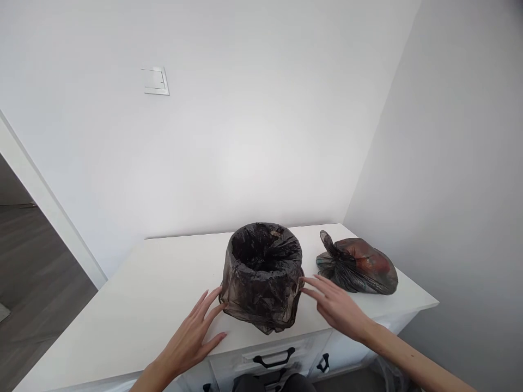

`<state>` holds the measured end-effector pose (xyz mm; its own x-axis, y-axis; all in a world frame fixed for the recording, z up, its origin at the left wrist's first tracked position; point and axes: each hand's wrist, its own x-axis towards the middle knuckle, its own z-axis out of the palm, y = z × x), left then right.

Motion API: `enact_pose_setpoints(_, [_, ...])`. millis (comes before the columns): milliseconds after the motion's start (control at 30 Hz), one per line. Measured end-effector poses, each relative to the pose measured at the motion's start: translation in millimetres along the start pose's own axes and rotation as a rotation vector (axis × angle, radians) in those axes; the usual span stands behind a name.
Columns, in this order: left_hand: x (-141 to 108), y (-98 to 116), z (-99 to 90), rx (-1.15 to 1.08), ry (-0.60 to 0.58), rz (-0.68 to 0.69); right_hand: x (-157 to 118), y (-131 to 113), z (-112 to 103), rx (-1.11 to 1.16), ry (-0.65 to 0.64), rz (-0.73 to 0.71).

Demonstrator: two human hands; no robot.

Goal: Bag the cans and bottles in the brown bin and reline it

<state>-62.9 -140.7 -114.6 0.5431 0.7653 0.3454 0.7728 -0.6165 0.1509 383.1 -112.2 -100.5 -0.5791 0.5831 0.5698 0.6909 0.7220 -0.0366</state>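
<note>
A round bin lined with a black trash bag (261, 299) stands upright on the white dresser top, the bag folded over its rim and hanging loosely down the outside. My left hand (192, 329) is at its left side, fingers spread, the fingertips touching the bag's lower edge. On the other side my right hand (337, 305) has its fingers stretched out, with the tips against the bag. Neither hand grips anything. Inside, the liner is crumpled and dark; the bin's own wall is hidden beneath the plastic.
A knotted black plastic bag with reddish contents (363, 267) lies to the right on the dresser (163, 288). Black handles (274, 359) mark the dresser's front. Behind is a white wall with a light switch (156, 81). A doorway with dark flooring (44, 272) is at left.
</note>
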Motion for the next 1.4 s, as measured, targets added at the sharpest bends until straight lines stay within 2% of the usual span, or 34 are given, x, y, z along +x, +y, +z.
enact_pose_setpoints(100, [-18,-17,4.8,-0.015,0.029,-0.141,23,-14,-43,0.097,0.247,0.179])
enact_pose_setpoints(133, [-21,-24,6.9,-0.023,0.056,-0.202,34,-22,-58,0.129,0.296,0.188])
enact_pose_setpoints(167, [-23,-30,9.5,-0.028,0.088,-0.266,47,-31,-71,0.159,0.292,0.169])
enact_pose_setpoints(267, [-22,-48,19.5,-0.014,0.167,-0.418,87,-56,-94,0.274,0.054,0.043])
enact_pose_setpoints(333, [-22,-56,26.2,0.011,0.182,-0.449,108,-65,-94,0.322,-0.083,-0.013])
enact_pose_setpoints(400, [-23,-61,31.1,0.03,0.174,-0.447,122,-65,-88,0.309,-0.154,-0.041])
enact_pose_setpoints(500, [-26,-64,34.4,0.036,0.169,-0.443,136,-51,-78,0.236,-0.204,-0.036])
enact_pose_setpoints(600, [-28,-64,35.0,0.04,0.182,-0.448,148,-27,-73,0.177,-0.21,0.034])
enact_pose_setpoints(700, [-29,-63,35.4,0.047,0.187,-0.448,161,6,-68,0.05,-0.264,0.112])
enact_pose_setpoints(867, [-30,-64,36.1,0.06,0.177,-0.45,175,77,-61,-0.154,-0.351,0.287])
enact_pose_setpoints(967, [-30,-63,36.1,0.071,0.179,-0.449,175,110,-60,-0.208,-0.345,0.42])
enact_pose_setpoints(1033, [-30,-62,36.0,0.077,0.185,-0.445,171,119,-61,-0.224,-0.334,0.466])
enact_pose_setpoints(1133, [-30,-61,36.2,0.08,0.183,-0.455,157,110,-67,-0.218,-0.237,0.417])
enact_pose_setpoints(1267, [-27,-62,37.4,0.084,0.172,-0.46,116,80,-83,-0.192,-0.014,0.226])
enact_pose_setpoints(1333, [-25,-62,37.6,0.09,0.171,-0.456,88,73,-93,-0.198,-0.002,0.202])
enact_pose_setpoints(1400, [-23,-61,37.1,0.099,0.168,-0.448,56,76,-100,-0.2,-0.044,0.267])
